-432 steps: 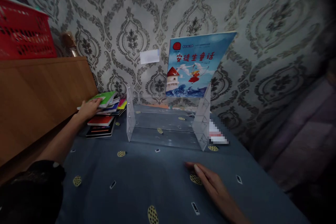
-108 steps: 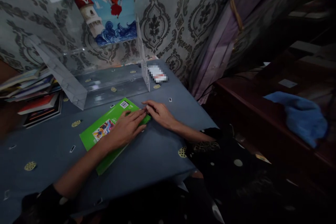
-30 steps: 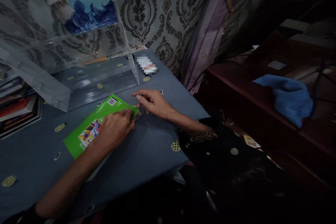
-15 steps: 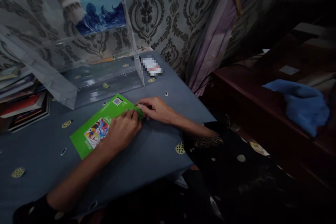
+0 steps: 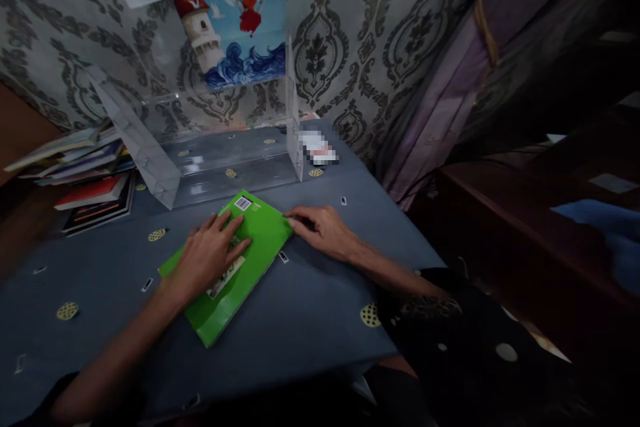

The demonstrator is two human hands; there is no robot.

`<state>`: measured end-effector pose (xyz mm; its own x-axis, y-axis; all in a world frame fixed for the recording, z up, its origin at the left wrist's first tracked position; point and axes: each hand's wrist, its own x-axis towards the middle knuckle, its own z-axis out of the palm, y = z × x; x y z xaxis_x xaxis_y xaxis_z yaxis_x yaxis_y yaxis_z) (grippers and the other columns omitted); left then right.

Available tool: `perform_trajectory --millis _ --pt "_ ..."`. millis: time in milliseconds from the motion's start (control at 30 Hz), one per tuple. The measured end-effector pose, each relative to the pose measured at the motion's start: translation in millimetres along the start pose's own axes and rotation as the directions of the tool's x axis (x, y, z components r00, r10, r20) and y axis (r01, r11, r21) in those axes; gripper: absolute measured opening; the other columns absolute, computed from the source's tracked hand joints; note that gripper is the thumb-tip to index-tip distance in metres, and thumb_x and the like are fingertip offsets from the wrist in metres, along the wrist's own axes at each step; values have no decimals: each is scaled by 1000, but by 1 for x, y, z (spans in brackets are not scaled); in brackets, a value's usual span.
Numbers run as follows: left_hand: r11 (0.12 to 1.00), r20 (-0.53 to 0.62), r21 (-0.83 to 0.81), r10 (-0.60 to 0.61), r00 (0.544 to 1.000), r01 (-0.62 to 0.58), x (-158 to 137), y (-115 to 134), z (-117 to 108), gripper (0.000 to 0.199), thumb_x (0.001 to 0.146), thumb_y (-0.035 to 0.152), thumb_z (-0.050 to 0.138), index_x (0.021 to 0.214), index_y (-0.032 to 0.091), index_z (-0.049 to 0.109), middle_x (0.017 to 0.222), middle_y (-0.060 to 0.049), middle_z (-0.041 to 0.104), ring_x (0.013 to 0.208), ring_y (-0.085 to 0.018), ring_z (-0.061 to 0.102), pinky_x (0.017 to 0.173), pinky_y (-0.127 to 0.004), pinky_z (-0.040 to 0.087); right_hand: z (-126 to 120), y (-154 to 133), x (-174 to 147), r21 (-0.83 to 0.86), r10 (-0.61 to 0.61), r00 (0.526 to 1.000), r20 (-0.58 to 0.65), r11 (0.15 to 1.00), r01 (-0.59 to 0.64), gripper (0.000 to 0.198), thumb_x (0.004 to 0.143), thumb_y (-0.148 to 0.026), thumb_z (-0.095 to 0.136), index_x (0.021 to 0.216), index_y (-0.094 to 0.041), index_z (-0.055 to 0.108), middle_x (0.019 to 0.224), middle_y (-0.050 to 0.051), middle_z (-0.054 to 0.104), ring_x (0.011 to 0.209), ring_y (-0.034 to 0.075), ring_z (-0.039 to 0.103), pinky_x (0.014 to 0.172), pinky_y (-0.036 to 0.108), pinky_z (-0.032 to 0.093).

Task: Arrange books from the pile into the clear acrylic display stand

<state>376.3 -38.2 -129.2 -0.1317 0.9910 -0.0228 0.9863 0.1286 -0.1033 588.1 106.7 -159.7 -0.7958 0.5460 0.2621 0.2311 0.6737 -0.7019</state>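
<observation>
A green book lies slantwise on the table, a barcode near its far end. My left hand rests flat across its cover with the fingers spread, hiding part of the picture there. At the book's right corner, the thumb and forefinger of my right hand pinch the edge. The remaining fingers of that hand are curled and partly hidden.
Behind the book stands a clear acrylic stand on the blue-grey tablecloth. A stack of books sits at the left. A blurred white item lies by the stand's right side, near the patterned wall.
My left hand has slid left over the book and spread its fingers, away from the right corner. More of the green cover shows. The view has shifted left.
</observation>
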Motion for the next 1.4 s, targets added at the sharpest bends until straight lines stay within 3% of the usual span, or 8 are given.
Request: perform_trajectory --millis 133,467,700,800,933,1133,1267,1400 --pt "999 26 18 -50 998 49 -6 -1 -3 49 101 44 46 145 23 48 150 -13 50 133 -38 49 93 -54 52 2 4 10 -9 -11 1000 -15 1000 11 30 95 -28 51 111 -13 71 87 7 74 71 17 64 68 29 47" --pt "982 -20 89 -167 986 168 -4 -4 -4 49 101 47 41 137 17 55 126 -18 58 107 -36 61 70 -39 56 16 20 63 -106 -74 997 5 992 74 22 90 -18 55 105 -14 71 102 11 71 93 21 64 86 36 49" --pt "973 -40 152 -170 985 174 1 -3 -8 48 102 46 38 133 16 58 122 -19 61 102 -35 63 77 -45 53 27 30 91 -114 -82 997 2 990 82 24 88 -14 54 105 -12 70 106 12 71 95 21 64 88 36 49" --pt "978 -79 177 -94 993 106 3 -4 -5 45 102 40 39 131 13 60 121 -19 64 111 -36 60 96 -53 45 29 33 89 -102 -85 996 3 991 85 26 87 -12 53 107 -11 69 110 13 72 101 23 65 92 38 49" --pt "996 -112 29 83 990 -80 4 -1 8 43 103 32 40 137 11 56 137 -17 58 126 -31 55 108 -45 41 34 34 79 -62 -101 995 0 993 101 30 87 -13 54 114 -13 67 122 13 70 115 24 63 102 41 46" --pt "901 -194 -135 383 903 -412 -18 17 20 49 100 49 47 136 16 57 143 -15 56 135 -30 49 113 -47 40 35 23 46 -28 -131 991 15 991 131 33 90 -16 52 120 -15 65 131 11 67 122 23 60 106 42 45" --pt "870 -207 -114 452 868 -480 -36 26 23 68 94 64 47 142 16 50 146 -16 53 138 -33 45 114 -52 37 32 9 13 -1 -165 985 46 986 166 32 92 -15 51 120 -17 65 131 11 67 122 22 60 105 44 47" --pt "876 -269 -42 453 850 -481 -44 32 27 59 100 55 44 140 13 50 141 -16 58 134 -31 50 111 -50 41 30 -8 -26 49 -196 979 48 980 194 30 95 -15 50 121 -20 66 127 9 69 125 21 58 107 48 46"
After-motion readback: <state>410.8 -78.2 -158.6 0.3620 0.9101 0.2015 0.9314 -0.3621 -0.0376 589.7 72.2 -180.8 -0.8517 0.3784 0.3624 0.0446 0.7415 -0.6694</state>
